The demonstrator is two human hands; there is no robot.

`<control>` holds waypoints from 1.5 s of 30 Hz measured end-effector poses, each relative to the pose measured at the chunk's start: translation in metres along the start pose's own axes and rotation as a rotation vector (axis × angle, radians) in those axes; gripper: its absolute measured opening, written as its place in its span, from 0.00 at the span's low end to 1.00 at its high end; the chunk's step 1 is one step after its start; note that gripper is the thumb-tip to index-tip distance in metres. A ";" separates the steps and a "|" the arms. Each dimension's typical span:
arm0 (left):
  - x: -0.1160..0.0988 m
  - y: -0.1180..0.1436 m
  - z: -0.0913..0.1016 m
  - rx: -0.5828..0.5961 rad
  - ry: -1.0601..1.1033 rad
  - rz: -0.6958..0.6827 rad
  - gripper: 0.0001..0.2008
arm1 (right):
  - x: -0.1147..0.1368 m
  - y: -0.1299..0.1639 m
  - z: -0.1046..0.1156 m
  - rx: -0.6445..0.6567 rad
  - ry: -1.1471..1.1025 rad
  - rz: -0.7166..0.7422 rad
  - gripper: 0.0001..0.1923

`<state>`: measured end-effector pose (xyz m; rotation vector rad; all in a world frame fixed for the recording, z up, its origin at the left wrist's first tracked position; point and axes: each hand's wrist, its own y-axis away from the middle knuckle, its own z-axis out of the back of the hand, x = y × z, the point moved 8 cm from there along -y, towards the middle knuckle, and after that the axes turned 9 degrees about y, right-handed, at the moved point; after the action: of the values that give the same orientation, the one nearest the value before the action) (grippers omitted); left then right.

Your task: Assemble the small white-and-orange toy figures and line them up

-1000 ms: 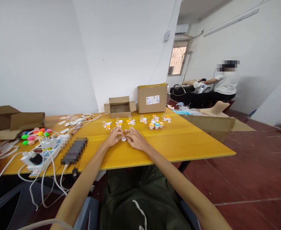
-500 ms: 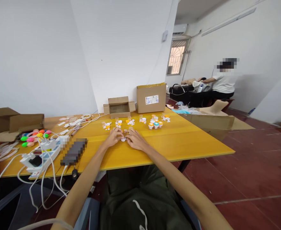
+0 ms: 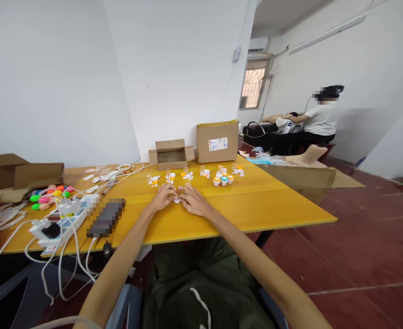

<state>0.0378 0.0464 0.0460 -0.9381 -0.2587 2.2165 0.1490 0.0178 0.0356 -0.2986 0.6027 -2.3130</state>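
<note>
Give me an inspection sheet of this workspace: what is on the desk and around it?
Surface: yellow table, bare at the right.
Job's things: small white round piece between both hands; row of small orange-and-white pieces behind it.
Clutter: open cardboard box, closed labelled carton, coloured balls.
Fingers: left hand and right hand rest on the table, fingertips at the white piece; grip unclear.
Cables: white power strip with plugs, white leads hanging off the edge.
Surroundings: red tiled floor; another person seated far right.
</note>
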 end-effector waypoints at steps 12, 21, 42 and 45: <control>0.000 0.001 0.000 -0.005 0.002 -0.001 0.07 | -0.002 0.000 0.004 -0.040 -0.005 -0.005 0.13; 0.001 0.000 0.000 -0.001 0.000 0.000 0.07 | -0.002 0.000 -0.004 -0.027 0.011 0.013 0.15; -0.002 0.000 0.001 -0.004 0.010 0.019 0.07 | -0.001 0.000 0.001 -0.033 -0.006 0.009 0.14; -0.002 0.000 0.001 -0.005 0.010 0.014 0.08 | -0.001 0.000 0.004 -0.044 -0.006 0.000 0.13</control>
<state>0.0378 0.0453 0.0474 -0.9567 -0.2539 2.2241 0.1513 0.0173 0.0388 -0.3266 0.6506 -2.3008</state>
